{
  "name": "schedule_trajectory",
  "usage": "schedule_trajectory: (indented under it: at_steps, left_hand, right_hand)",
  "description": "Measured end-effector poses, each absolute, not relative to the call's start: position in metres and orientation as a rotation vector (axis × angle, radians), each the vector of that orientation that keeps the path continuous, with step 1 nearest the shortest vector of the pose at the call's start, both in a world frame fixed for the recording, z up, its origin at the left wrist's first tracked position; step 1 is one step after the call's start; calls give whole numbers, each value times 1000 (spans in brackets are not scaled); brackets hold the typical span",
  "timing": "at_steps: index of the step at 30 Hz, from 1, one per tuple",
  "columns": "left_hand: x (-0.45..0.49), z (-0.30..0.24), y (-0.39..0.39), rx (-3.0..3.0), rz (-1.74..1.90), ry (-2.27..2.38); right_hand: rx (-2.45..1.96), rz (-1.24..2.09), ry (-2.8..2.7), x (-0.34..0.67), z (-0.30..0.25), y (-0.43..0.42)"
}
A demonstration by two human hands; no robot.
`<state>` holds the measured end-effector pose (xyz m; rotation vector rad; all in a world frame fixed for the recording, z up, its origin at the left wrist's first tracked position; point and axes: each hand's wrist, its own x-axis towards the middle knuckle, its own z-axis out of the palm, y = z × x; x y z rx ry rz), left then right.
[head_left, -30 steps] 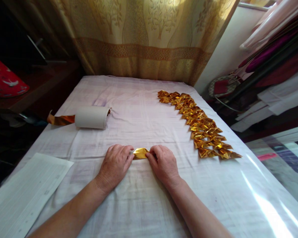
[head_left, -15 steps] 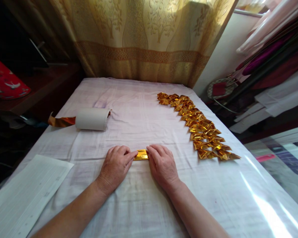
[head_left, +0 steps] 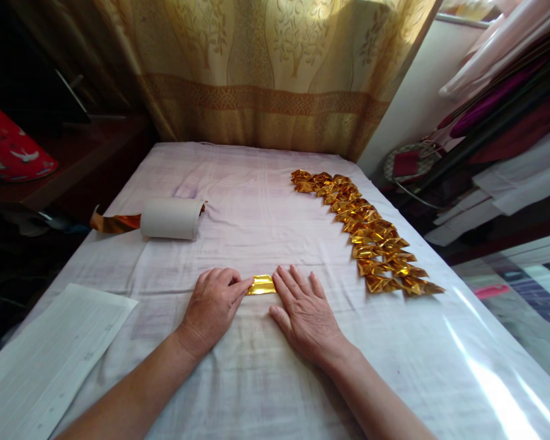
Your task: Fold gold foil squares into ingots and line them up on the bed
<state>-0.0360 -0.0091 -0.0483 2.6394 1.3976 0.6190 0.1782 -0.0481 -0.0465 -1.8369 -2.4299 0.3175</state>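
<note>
A flat folded strip of shiny gold foil paper (head_left: 261, 285) lies on the white cloth in front of me. My left hand (head_left: 213, 304) pinches its left end between thumb and fingers. Over the right end lies my right hand (head_left: 304, 308), flat, with its fingers spread and its thumb apart on the cloth. The fingers hide that end of the strip. To the right, several folded gold foil pieces (head_left: 367, 235) lie in a long, closely set double row.
A white roll (head_left: 169, 219) with a gold foil strip (head_left: 115, 223) sticking out sits at the back left. A pale sheet (head_left: 57, 348) covers the left front of the cloth-covered surface (head_left: 238, 379). A patterned curtain (head_left: 266, 79) hangs behind; clothes (head_left: 527, 159) hang at right.
My right hand has gone from a closed pinch to lying flat with spread fingers on the strip's right end. My left hand keeps its grip in the same place.
</note>
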Motion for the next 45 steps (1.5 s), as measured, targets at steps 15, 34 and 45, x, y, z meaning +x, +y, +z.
schedule_trajectory:
  at_steps: [15,34,45]
  left_hand:
    - [-52,-38,-20,2819,658,1481]
    - [-42,-42,-26,2821,540,1335]
    - [-8,-36,-5,2614,626,1463]
  right_hand:
    - [-1863,244,-2405,188,-53,-53]
    - [-1859,244,-2351,186,-52,-53]
    - [-1821,235,-2333,187,-52,-55]
